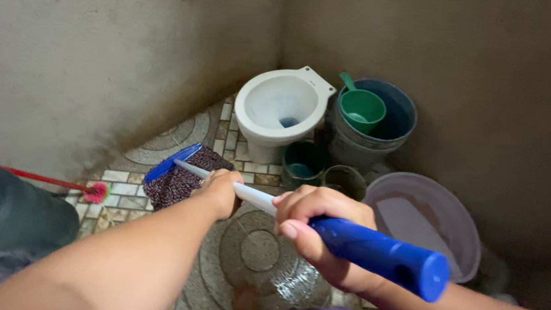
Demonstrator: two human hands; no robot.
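Note:
Both my hands grip a mop. Its handle (252,197) is white along the shaft and ends in a thick blue grip (383,252) close to the camera. My left hand (221,190) is wrapped around the white shaft lower down. My right hand (316,226) is closed around the top of the blue grip. The mop head (180,176) has a blue bar and a dark speckled cloth, and it lies on the patterned tiled floor (250,249) just left of a white toilet bowl (284,106).
A grey bucket (394,129) holding a green dipper (361,108) stands in the corner beside the toilet. Two small dark pails (306,164) sit in front of it. A shallow grey basin (429,218) lies at right. A red brush (94,192) and a dark container (4,214) are at left.

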